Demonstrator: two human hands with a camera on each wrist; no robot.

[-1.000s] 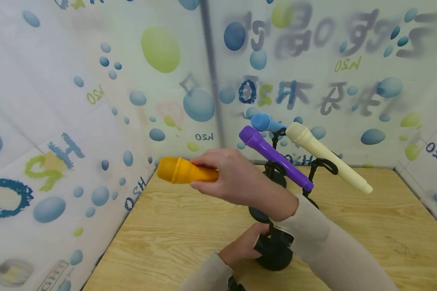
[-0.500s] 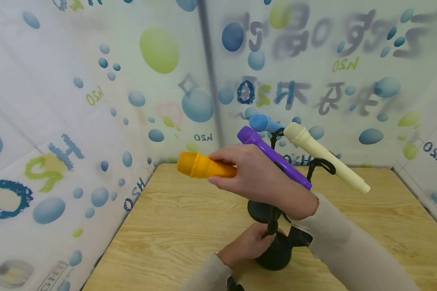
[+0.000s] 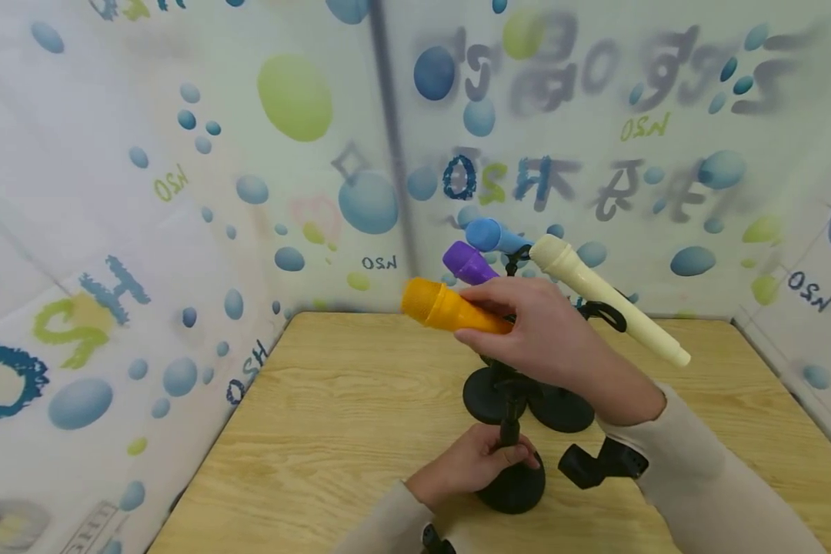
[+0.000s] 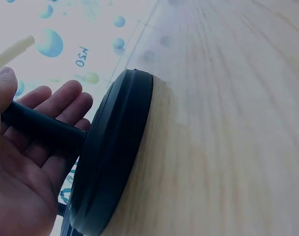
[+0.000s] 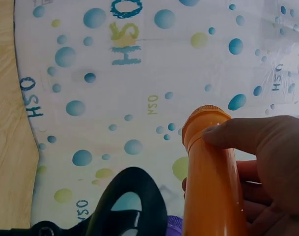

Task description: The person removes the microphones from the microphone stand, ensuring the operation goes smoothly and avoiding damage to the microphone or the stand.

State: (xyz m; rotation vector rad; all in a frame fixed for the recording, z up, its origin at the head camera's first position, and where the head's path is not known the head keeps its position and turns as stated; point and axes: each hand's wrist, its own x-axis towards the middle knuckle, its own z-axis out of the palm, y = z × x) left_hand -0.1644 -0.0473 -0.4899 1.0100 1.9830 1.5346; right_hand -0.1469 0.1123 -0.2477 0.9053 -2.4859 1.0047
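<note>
My right hand [image 3: 557,335] pinches an orange toy microphone [image 3: 432,302] near its head, thumb on one side and fingers on the other. Its head points left, and the handle's end is hidden behind the hand in the head view. Below, my left hand [image 3: 464,465] grips the upright of a black microphone stand [image 3: 515,492], thumb in front and fingers behind, just above the round base. The base stands flat on the table in the left wrist view. In the right wrist view the stand's black looped clip [image 5: 156,196] is beside the orange microphone, apparently with nothing in it.
Behind my right hand, purple [image 3: 465,261], blue [image 3: 488,234] and cream [image 3: 616,300] microphones rest on black stands. Two more round bases, the left one [image 3: 483,396] nearer my left hand, stand on the wooden table [image 3: 346,415]. Bubble-printed sheets [image 3: 305,215] wall the table in.
My right hand has carried the orange microphone rightward, above the held stand, and now covers much of the purple one. My left hand stays on the upright.
</note>
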